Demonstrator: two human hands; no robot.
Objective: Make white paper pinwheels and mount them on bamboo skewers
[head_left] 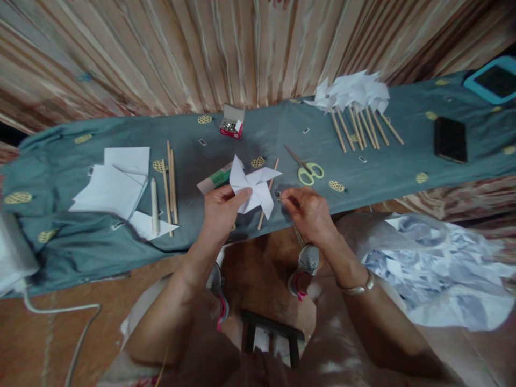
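My left hand (pixel 226 207) holds a white folded-paper pinwheel (pixel 258 188), its thumb pressed on the middle. Closed in a pinch, my right hand (pixel 306 209) is just right of the pinwheel; something tiny shows at its fingertips, too small to name. A thin wooden stick (pixel 274 173) lies on the cloth, partly hidden behind the pinwheel. Under the left fingers is a green and white packet (pixel 220 177), partly covered. Scissors (pixel 308 171) with light green handles lie beyond my right hand. A small open red box (pixel 231 129) of shiny metal pieces stands farther back.
Finished pinwheels (pixel 357 94) on sticks lie at the back right, near a black phone (pixel 450 140) and a blue-framed device (pixel 494 79). White paper sheets (pixel 110 188), wooden sticks (pixel 172 185) and a whitish rod (pixel 155 207) are left. A bag of paper pieces (pixel 439 269) sits at lower right.
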